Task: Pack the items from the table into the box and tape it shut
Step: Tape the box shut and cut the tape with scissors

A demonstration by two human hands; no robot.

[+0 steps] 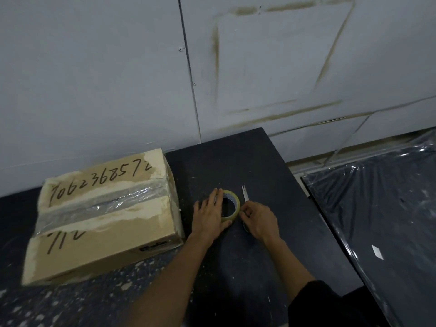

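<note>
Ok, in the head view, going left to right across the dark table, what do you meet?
Taped cardboard box → left hand → tape roll → right hand, holding scissors → plastic-covered surface.

Bare forearms, dark right sleeve [313, 296]
</note>
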